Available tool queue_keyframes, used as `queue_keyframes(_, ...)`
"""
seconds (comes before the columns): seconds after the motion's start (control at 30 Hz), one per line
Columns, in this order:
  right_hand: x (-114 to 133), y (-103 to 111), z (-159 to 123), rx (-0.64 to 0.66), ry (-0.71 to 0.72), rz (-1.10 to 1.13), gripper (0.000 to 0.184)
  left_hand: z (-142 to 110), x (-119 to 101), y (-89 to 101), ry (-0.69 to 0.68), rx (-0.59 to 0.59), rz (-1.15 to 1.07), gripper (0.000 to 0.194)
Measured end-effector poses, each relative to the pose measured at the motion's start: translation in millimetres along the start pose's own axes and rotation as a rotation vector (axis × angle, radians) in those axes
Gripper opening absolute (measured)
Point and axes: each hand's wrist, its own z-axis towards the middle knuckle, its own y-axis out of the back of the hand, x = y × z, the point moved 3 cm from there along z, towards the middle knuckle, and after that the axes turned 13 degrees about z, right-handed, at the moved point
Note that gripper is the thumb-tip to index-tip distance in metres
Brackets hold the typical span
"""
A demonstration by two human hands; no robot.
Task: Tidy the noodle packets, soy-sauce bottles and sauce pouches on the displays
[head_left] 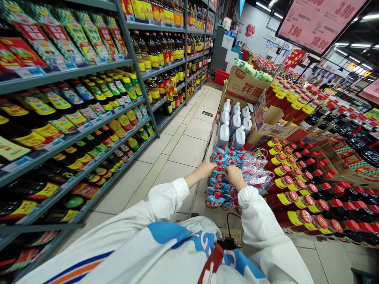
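Rows of blue-and-white spouted pouches [215, 200] with red caps stand on the display stand in front of me. My left hand [205, 169] reaches in from the left, its fingers closed around a capped pouch at the row's edge. My right hand [235, 174] is curled over a pouch in the same rows, a short way to the right. Its fingertips are partly hidden by the back of the hand. Beside it lie clear plastic-wrapped packs [257, 169] with looped handles. Behind the pouches stand several white jugs [224, 132].
To the left runs a tall grey shelf [118, 114] of bottled sauces, with a tiled aisle [183, 146] between. Red-lidded jars [303, 217] crowd the display on the right. Cardboard boxes [244, 85] stand behind the jugs. A pink price sign [319, 23] hangs overhead.
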Motion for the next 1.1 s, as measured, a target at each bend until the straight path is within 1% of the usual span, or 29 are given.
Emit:
queue_keyframes(0.07,-5,0,-2,0.028,0.010,0.014,0.022,-3,-3,-3.3,-0.008,0.010,-0.013,0.031)
queue_keyframes(0.2,-20,3,-13,0.079,0.019,0.018,0.028,-4,-6,-10.6,-0.024,0.019,-0.050,0.028)
queue_keyframes(0.3,-27,4,-21,0.122,0.012,0.010,0.034,6,-6,-18.0,-0.024,0.034,-0.079,0.039)
queue_keyframes(0.37,-28,3,-24,0.145,0.012,0.004,0.035,16,-6,-24.4,-0.044,0.059,-0.098,0.041)
queue_keyframes(0.53,-25,1,-21,0.159,-0.012,-0.016,0.033,35,-5,-41.4,-0.090,0.097,-0.090,0.027)
queue_keyframes(0.7,-23,2,-20,0.140,-0.051,-0.028,0.032,40,0,-53.0,-0.131,0.102,-0.100,0.019)
queue_keyframes(0.77,-21,2,-21,0.138,-0.048,-0.023,0.032,40,2,-55.0,-0.151,0.098,-0.129,0.016)
queue_keyframes(0.87,-20,4,-25,0.133,-0.037,-0.013,0.033,41,5,-55.2,-0.193,0.089,-0.204,0.016)
queue_keyframes(1.0,-23,11,-36,0.102,-0.043,-0.001,0.030,35,15,-52.3,-0.273,0.079,-0.347,0.021)
queue_keyframes(1.1,-27,14,-48,0.077,-0.087,-0.012,0.031,27,25,-51.8,-0.285,0.047,-0.434,0.029)
